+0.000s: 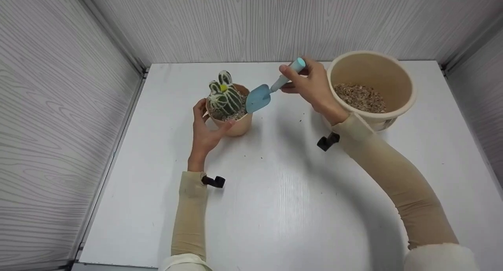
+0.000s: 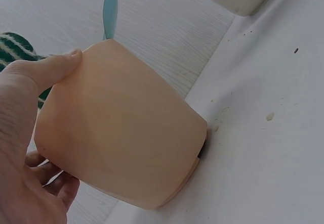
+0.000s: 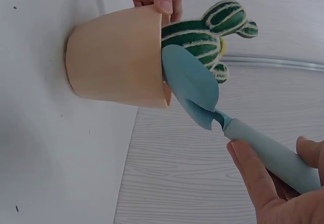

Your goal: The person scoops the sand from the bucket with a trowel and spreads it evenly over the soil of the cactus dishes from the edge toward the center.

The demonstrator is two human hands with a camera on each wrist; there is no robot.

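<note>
**Trowel at the rim of the cactus pot**

We see a small peach-coloured pot [image 1: 235, 125] standing on the white table [image 1: 275, 208], left of the middle and toward the back. In it sits a green cactus [image 1: 224, 96] with pale stripes and a yellow spot near the top, bedded in gravel.

Our left hand [image 1: 204, 131] grasps the pot from the near side: the thumb [image 2: 53, 67] lies along the rim and the other fingers curl round the wall.

Our right hand [image 1: 312, 86] grips the handle of a light blue trowel [image 1: 271, 89], fingers and thumb wrapped round it. The trowel slants down to the left, and its blade [image 3: 192, 85] meets the pot's right rim, just beside the cactus.

Behind the right wrist stands a larger cream bucket [image 1: 404, 86], partly filled with gravel [image 1: 359, 98]. A few grains lie scattered on the table between pot and bucket.
</note>
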